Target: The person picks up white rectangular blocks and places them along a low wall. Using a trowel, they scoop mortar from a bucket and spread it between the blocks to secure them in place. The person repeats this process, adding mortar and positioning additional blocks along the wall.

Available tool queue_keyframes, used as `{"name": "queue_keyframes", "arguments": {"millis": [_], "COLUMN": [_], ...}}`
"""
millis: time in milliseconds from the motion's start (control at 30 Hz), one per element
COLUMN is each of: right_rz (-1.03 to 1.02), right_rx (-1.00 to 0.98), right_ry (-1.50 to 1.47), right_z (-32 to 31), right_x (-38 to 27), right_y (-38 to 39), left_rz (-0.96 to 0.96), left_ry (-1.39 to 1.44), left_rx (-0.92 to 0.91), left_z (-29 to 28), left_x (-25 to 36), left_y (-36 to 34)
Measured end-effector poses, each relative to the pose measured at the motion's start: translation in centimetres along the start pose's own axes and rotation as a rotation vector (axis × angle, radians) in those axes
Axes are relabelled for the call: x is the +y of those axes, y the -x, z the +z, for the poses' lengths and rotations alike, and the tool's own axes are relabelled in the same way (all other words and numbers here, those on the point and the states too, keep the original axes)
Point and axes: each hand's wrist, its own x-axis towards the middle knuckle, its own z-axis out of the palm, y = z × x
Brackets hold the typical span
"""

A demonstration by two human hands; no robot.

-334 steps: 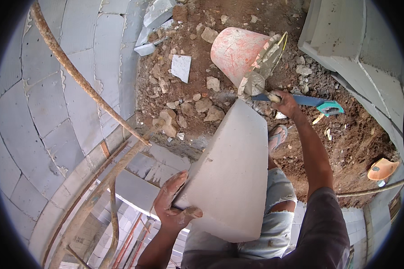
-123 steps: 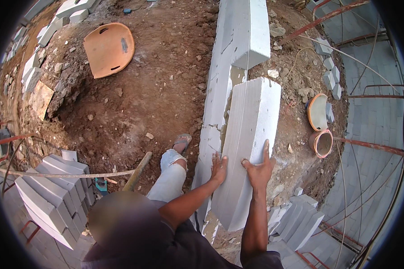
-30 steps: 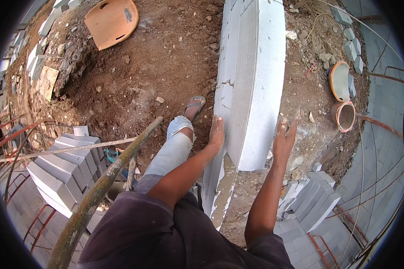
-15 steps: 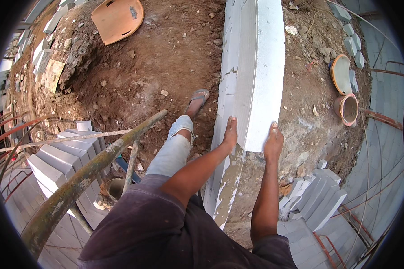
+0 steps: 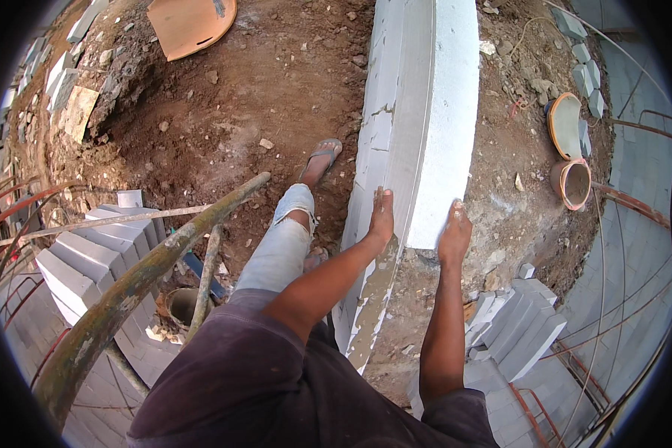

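the long pale grey concrete block (image 5: 425,119) sits on top of the low grey block wall (image 5: 369,224), running away from the person across the red-brown dirt ground (image 5: 224,127). the left hand (image 5: 381,216) lies flat on the block's near left face, fingers straight. the right hand (image 5: 454,235) presses its near end corner, fingers open, clamped on nothing. a sandalled foot (image 5: 319,160) stands just beside the wall.
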Motion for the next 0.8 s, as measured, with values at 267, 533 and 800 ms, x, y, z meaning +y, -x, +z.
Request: {"name": "queue_keyframes", "arguments": {"millis": [267, 533, 800], "right_rz": [0.076, 0.010, 0.041], "right_rx": [0.001, 0.058, 0.042], "right_ry": [-0.020, 0.041, 0.141], "right_z": [0.1, 0.1, -0.6], "right_x": [-1.1, -1.4, -1.9], "right_y": [0.1, 0.8, 1.0], "left_rz": [-0.145, -0.137, -0.167], "left_ry": [0.193, 0.195, 0.193], "left_rx": [-0.082, -0.080, -0.115], "left_z": [-0.9, -1.7, -0.9], "left_x": [3.4, 1.1, 4.2], "left_y": [1.6, -0.3, 2.4]}}
